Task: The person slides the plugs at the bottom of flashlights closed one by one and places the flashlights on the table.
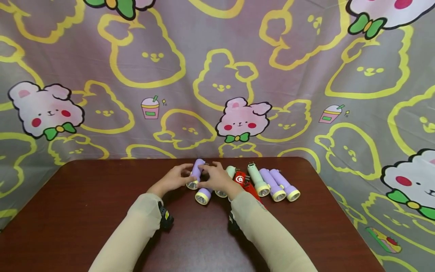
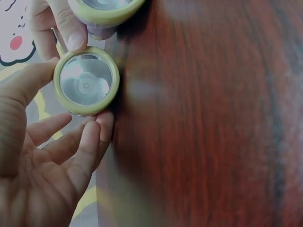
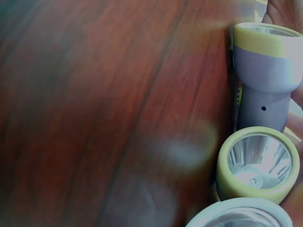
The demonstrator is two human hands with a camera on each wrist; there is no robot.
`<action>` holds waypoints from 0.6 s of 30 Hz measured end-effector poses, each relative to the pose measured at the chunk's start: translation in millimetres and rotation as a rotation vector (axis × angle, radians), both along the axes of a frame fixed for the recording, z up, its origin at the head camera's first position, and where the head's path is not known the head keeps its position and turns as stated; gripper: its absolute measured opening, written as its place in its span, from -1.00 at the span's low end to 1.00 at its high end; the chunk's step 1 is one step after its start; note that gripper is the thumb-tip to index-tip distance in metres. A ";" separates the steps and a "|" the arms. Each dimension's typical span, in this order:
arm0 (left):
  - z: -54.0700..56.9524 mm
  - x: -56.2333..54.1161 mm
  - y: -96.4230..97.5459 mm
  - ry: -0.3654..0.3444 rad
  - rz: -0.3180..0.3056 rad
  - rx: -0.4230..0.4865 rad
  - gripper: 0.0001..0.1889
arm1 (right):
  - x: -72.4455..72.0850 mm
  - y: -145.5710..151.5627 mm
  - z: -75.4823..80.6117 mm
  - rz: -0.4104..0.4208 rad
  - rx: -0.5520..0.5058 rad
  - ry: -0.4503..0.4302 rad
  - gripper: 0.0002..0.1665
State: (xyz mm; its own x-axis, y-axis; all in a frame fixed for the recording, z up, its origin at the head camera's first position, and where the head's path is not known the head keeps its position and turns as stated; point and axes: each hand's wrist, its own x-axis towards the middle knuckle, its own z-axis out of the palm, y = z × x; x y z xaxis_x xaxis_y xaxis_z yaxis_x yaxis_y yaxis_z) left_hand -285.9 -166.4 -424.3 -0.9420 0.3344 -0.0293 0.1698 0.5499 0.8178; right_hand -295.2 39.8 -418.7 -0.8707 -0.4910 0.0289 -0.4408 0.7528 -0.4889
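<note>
Grey cloth point(image 1: 302, 145) with yellow outlines of animals hangs at the far side, behind a dark red-brown table point(image 1: 85, 211). From where I stand, I see two bare hands close together at the far part of this table, with one purple torch point(image 1: 196, 172) between them. Its long axis goes from near to far: the lamp end with the pale yellow rim faces the near side, and the tail points to the cloth, leaning a little to the right.

To the left of the torch is the left hand point(image 1: 173, 176), which grasps it with thumb and fingers. To its right is the right hand point(image 1: 217, 177), also with thumb and finger curved on it, so neither hand is nearer. I cannot tell if the torch rests on the wood or is slightly raised.

Just beside it, to the near right, lies a second purple torch point(image 1: 203, 197), partly below the right hand. Farther right come a pale green torch point(image 1: 221, 193), some red objects point(image 1: 239, 178), another green torch point(image 1: 259, 181) and two more purple torches point(image 1: 273, 186), lamp ends also to the near side.
</note>
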 end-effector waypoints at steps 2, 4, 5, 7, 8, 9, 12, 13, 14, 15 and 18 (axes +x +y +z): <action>-0.3 0.6 -0.6 -0.001 -0.002 0.014 -0.32 | 0.5 0.3 -0.6 0.009 -0.002 0.001 -0.13; -1.4 1.2 -1.7 -0.004 0.001 0.032 -0.32 | 1.7 0.7 -0.1 0.019 -0.007 0.009 -0.14; -2.0 1.5 -2.3 -0.007 0.005 0.042 -0.32 | 2.5 1.0 0.3 0.022 -0.010 0.013 -0.15; -3.2 2.4 -3.3 -0.018 0.013 0.067 -0.33 | 4.2 1.4 1.5 0.030 -0.020 0.021 -0.17; -3.6 3.0 -3.8 -0.024 0.015 0.077 -0.33 | 5.0 1.7 1.8 0.034 -0.026 0.026 -0.18; -4.1 3.4 -4.0 -0.029 0.018 0.088 -0.33 | 5.7 1.8 2.0 0.036 -0.029 0.029 -0.20; -4.5 4.4 -3.7 -0.044 0.023 0.116 -0.32 | 7.1 2.4 1.8 0.046 -0.046 0.049 -0.23; -4.2 4.6 -3.6 -0.044 0.024 0.123 -0.31 | 7.4 2.5 1.5 0.049 -0.054 0.056 -0.24; -3.9 4.7 -3.5 -0.041 0.026 0.130 -0.30 | 7.4 2.6 0.9 0.051 -0.063 0.065 -0.25; -3.2 4.8 -3.4 -0.034 0.026 0.137 -0.30 | 7.2 2.7 0.4 0.053 -0.076 0.076 -0.26; 0.1 6.3 -3.3 -0.027 0.036 0.158 -0.28 | 7.1 2.9 -0.1 0.064 -0.125 0.099 -0.28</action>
